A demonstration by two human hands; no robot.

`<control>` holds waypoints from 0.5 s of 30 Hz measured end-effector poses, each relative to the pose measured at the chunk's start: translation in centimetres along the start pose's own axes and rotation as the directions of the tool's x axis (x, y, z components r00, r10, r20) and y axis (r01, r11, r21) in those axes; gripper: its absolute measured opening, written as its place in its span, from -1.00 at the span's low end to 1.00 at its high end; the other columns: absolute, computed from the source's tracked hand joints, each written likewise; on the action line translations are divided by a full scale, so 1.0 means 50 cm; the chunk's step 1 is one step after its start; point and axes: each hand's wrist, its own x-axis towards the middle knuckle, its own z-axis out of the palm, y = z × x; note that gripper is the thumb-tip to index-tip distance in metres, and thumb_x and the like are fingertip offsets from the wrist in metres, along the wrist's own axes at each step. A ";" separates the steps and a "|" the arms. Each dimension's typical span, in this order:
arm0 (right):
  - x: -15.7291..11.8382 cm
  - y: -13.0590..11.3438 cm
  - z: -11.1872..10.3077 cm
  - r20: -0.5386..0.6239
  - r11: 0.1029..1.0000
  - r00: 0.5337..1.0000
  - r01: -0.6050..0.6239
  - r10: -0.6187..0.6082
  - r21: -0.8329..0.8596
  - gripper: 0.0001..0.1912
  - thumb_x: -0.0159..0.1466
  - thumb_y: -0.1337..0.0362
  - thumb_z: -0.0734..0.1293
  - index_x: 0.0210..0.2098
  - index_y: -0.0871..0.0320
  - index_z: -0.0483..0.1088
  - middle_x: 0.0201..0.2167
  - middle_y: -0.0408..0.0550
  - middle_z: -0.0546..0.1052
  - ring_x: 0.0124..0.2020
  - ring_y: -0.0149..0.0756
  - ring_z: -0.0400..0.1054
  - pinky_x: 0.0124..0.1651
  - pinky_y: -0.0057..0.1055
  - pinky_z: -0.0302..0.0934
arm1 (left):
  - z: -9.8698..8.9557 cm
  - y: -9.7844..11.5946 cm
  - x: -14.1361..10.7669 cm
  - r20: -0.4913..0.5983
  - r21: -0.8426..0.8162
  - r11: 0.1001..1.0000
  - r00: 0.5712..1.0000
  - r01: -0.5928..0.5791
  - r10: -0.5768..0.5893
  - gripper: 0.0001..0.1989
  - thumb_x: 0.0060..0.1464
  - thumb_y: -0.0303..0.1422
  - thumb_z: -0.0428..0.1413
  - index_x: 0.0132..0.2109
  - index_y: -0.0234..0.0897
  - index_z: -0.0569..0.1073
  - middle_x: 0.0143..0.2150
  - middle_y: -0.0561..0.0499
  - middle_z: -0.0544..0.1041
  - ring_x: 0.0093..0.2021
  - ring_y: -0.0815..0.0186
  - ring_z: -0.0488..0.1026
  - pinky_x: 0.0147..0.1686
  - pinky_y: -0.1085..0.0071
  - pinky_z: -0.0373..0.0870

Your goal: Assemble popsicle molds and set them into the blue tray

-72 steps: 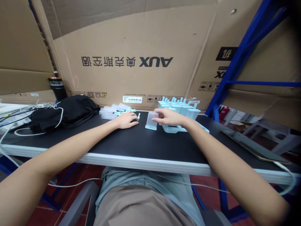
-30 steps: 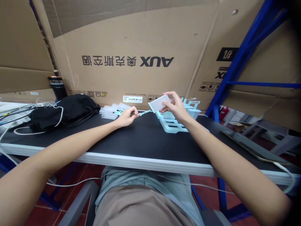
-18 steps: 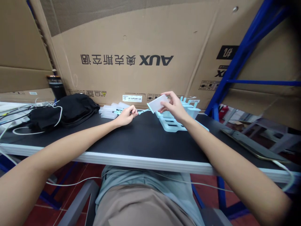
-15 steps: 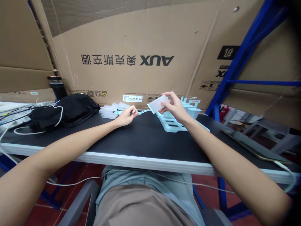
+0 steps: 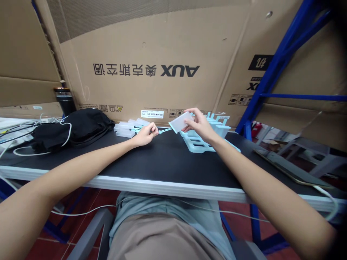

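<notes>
My left hand (image 5: 148, 134) is closed on a thin light blue stick (image 5: 165, 130), whose free end points right. In my right hand (image 5: 199, 124) is a translucent white mold (image 5: 181, 122) with a light blue rim, tilted so that its rim faces the stick's end. The stick's tip meets or nearly meets that rim. Behind and below my right hand stands a light blue rack (image 5: 197, 145) holding several molds with upright handles. Left of my left hand, several translucent molds (image 5: 125, 129) lie on the black table, with light blue sticks beside them.
A black cloth bag (image 5: 86, 124) and white cables (image 5: 29, 154) lie on the left, near a dark bottle (image 5: 66, 103). A tablet-like device (image 5: 290, 168) rests at the right edge. Large cardboard (image 5: 143, 43) stands behind the table, and a blue metal frame (image 5: 271, 76) rises at right.
The mold in my right hand has shifted very slightly left and down, closer to the stick. My left hand is almost unmoved.
</notes>
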 end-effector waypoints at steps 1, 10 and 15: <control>0.001 0.001 -0.001 -0.007 1.000 1.000 0.001 -0.001 -0.001 -0.57 0.15 0.08 0.37 -0.05 -0.01 0.20 -0.33 -0.13 0.45 -0.45 -0.27 0.46 -0.33 -0.16 0.46 | 0.001 -0.002 0.000 0.009 -0.020 1.000 1.000 -0.004 0.004 -0.73 0.15 -0.37 0.03 -0.35 -0.19 0.02 -0.37 0.11 0.32 -0.37 0.41 0.25 -0.30 0.41 0.20; 0.004 -0.002 -0.007 -0.044 1.000 0.999 -0.006 0.006 -0.006 -0.57 0.12 0.09 0.39 -0.07 0.00 0.23 -0.39 -0.15 0.49 -0.44 -0.23 0.47 -0.27 -0.10 0.46 | 0.000 -0.001 0.003 0.028 -0.165 0.985 0.998 0.055 -0.051 -0.68 0.16 -0.30 0.07 -0.35 -0.19 0.01 -0.36 0.11 0.30 -0.39 0.44 0.26 -0.34 0.45 0.22; 0.004 -0.003 -0.002 -0.032 1.000 0.999 0.008 -0.009 -0.010 -0.57 0.10 0.08 0.41 -0.10 0.02 0.26 -0.37 -0.12 0.50 -0.43 -0.21 0.47 -0.28 -0.08 0.46 | 0.002 -0.004 0.005 0.026 -0.170 0.985 0.999 0.037 -0.033 -0.67 0.16 -0.29 0.09 -0.35 -0.20 0.02 -0.37 0.11 0.31 -0.40 0.44 0.25 -0.32 0.44 0.22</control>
